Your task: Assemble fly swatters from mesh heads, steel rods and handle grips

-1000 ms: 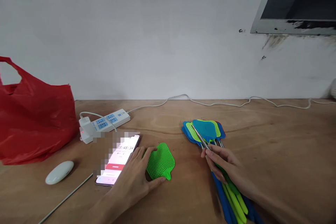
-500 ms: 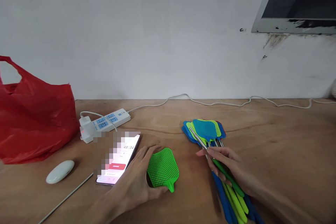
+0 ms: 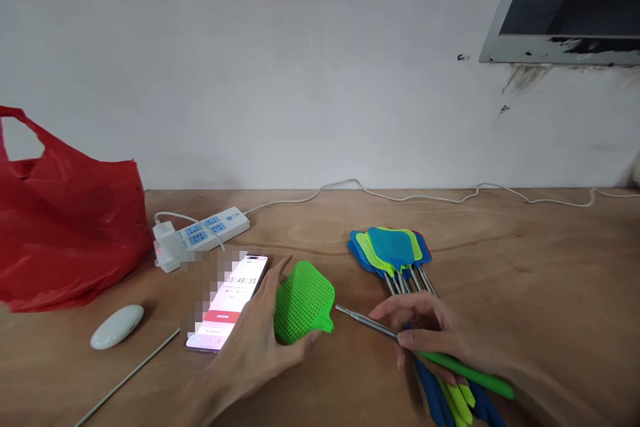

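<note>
My left hand [image 3: 260, 343] grips a bright green mesh swatter head [image 3: 303, 301], tilted up off the wooden table [image 3: 525, 260] beside a lit phone [image 3: 227, 303]. My right hand [image 3: 430, 333] is closed on a green-handled metal rod [image 3: 385, 329], whose thin steel tip points left at the head's socket, a little apart from it. Behind my right hand lies a stack of finished fly swatters [image 3: 393, 250] with blue and green heads, their handles running under my wrist.
A red plastic bag [image 3: 60, 223] sits at the far left. A white power strip [image 3: 200, 233] with a charger lies behind the phone, and a white oval object [image 3: 117, 326] in front of the bag. A loose steel rod [image 3: 125, 377] lies at the near left. A cable [image 3: 425, 197] runs along the wall.
My right hand lifted the rod off the stack and swung its tip left towards the green head. My left hand raised and tilted the head.
</note>
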### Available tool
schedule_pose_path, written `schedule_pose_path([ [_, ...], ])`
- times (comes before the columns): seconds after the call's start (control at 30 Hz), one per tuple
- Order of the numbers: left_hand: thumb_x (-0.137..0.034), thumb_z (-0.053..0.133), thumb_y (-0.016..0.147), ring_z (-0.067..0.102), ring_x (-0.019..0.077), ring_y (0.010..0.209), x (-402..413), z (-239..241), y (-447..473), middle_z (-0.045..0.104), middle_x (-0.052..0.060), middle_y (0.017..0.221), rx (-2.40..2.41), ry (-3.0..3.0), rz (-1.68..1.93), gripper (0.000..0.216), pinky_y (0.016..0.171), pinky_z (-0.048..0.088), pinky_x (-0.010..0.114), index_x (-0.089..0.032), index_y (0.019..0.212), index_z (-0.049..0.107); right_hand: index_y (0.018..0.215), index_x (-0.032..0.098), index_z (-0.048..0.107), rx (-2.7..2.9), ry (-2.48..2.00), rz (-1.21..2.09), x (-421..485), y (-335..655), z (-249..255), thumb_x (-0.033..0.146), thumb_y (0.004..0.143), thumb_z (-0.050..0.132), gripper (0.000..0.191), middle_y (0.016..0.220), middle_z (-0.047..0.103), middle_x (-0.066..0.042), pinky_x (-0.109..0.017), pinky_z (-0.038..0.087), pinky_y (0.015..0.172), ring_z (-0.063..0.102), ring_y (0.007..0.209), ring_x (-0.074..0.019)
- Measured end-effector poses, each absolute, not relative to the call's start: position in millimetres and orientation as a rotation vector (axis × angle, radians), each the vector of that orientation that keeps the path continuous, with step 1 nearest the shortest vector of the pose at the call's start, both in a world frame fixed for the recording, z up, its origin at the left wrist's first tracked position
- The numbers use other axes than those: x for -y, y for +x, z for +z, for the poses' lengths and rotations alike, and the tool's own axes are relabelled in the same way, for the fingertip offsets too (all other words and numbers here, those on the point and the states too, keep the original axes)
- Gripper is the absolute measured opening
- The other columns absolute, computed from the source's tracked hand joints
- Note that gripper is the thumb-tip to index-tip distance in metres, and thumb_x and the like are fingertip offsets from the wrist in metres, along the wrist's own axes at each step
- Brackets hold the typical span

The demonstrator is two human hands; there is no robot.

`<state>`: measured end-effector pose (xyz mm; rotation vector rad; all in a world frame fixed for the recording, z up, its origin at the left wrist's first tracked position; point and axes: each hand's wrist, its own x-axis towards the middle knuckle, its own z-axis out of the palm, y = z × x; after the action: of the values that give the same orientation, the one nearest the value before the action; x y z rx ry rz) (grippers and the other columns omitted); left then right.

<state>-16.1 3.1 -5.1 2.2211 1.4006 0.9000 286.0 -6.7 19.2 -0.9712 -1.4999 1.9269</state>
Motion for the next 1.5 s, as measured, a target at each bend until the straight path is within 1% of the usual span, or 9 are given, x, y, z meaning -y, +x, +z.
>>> schedule_pose_path([
  [0.13, -0.046, 0.066, 0.082, 0.048, 0.0378, 0.131, -4, -7, -18, 0.047, 0.015, 0.147, -1.430, 2.204, 0.897, 0.088, 0.103, 0.044, 0.059, -0.028, 0.152, 0.015, 0.118, 0.017, 0.067, 1.499, -0.876, 2.033, 8, 286, 18, 0.039, 0.081, 0.074, 0.043, 0.081, 0.074, -0.004, -0.013, 0.031, 0.029, 0.045, 0.030, -0.0013],
  [0.3, -0.046, 0.066, 0.083, 0.050, 0.0364, 0.131, -3, -7, -17, 0.046, 0.013, 0.148, -1.415, 2.187, 0.881, 0.084, 0.103, 0.046, 0.055, -0.028, 0.150, 0.018, 0.117, 0.018, 0.069, 1.485, -0.869, 2.024, 8, 284, 13, 0.036, 0.081, 0.075, 0.041, 0.081, 0.076, -0.006, -0.012, 0.031, 0.029, 0.045, 0.029, -0.0009],
  [0.53, -0.047, 0.075, 0.077, 0.045, 0.0367, 0.133, -4, -2, -15, 0.046, 0.013, 0.144, -1.450, 2.137, 0.978, 0.087, 0.108, 0.039, 0.060, -0.029, 0.146, 0.026, 0.117, 0.018, 0.070, 1.457, -0.957, 1.989, 10, 285, 18, 0.034, 0.081, 0.076, 0.040, 0.080, 0.076, -0.006, -0.013, 0.030, 0.030, 0.044, 0.030, -0.0009],
  [0.63, -0.048, 0.073, 0.079, 0.051, 0.0348, 0.127, -3, 2, -15, 0.051, 0.009, 0.137, -1.453, 2.048, 1.099, 0.076, 0.105, 0.043, 0.058, -0.031, 0.143, 0.035, 0.116, 0.018, 0.071, 1.445, -0.990, 1.948, 11, 285, 20, 0.035, 0.080, 0.076, 0.040, 0.080, 0.076, -0.005, -0.013, 0.029, 0.030, 0.044, 0.030, -0.0007],
  [0.73, -0.047, 0.068, 0.086, 0.057, 0.0309, 0.119, -2, 3, -14, 0.053, 0.007, 0.133, -1.434, 1.869, 1.256, 0.060, 0.099, 0.051, 0.050, -0.033, 0.139, 0.043, 0.115, 0.018, 0.072, 1.439, -1.020, 1.898, 11, 285, 19, 0.035, 0.079, 0.077, 0.041, 0.079, 0.076, -0.005, -0.014, 0.029, 0.029, 0.044, 0.030, -0.0010],
  [0.9, -0.045, 0.067, 0.086, 0.053, 0.0296, 0.126, -4, 0, -15, 0.055, 0.005, 0.136, -1.377, 1.778, 1.313, 0.064, 0.097, 0.054, 0.042, -0.034, 0.143, 0.041, 0.117, 0.018, 0.071, 1.452, -1.025, 1.878, 9, 286, 15, 0.038, 0.079, 0.077, 0.043, 0.079, 0.076, -0.005, -0.014, 0.031, 0.030, 0.044, 0.030, -0.0008],
  [1.13, -0.041, 0.068, 0.084, 0.044, 0.0320, 0.137, -4, 0, -15, 0.054, 0.007, 0.143, -1.296, 1.723, 1.188, 0.061, 0.107, 0.046, 0.046, -0.031, 0.139, 0.045, 0.119, 0.019, 0.072, 1.492, -1.028, 1.932, 8, 287, 20, 0.036, 0.078, 0.077, 0.044, 0.080, 0.076, -0.005, -0.015, 0.032, 0.029, 0.049, 0.031, -0.0026],
  [1.27, -0.041, 0.067, 0.085, 0.040, 0.0319, 0.140, -3, -3, -15, 0.052, 0.007, 0.145, -1.303, 1.729, 1.187, 0.063, 0.108, 0.045, 0.047, -0.032, 0.142, 0.041, 0.120, 0.018, 0.071, 1.514, -1.064, 1.891, 10, 287, 22, 0.038, 0.078, 0.077, 0.047, 0.078, 0.076, -0.005, -0.014, 0.032, 0.026, 0.049, 0.029, -0.0025],
  [1.5, -0.042, 0.068, 0.084, 0.044, 0.0324, 0.138, -4, -2, -13, 0.055, 0.007, 0.143, -1.317, 1.722, 1.183, 0.060, 0.106, 0.047, 0.046, -0.032, 0.138, 0.043, 0.119, 0.017, 0.072, 1.500, -1.079, 1.819, 13, 286, 15, 0.041, 0.076, 0.078, 0.049, 0.074, 0.075, -0.005, -0.015, 0.027, 0.026, 0.044, 0.028, -0.0016],
])
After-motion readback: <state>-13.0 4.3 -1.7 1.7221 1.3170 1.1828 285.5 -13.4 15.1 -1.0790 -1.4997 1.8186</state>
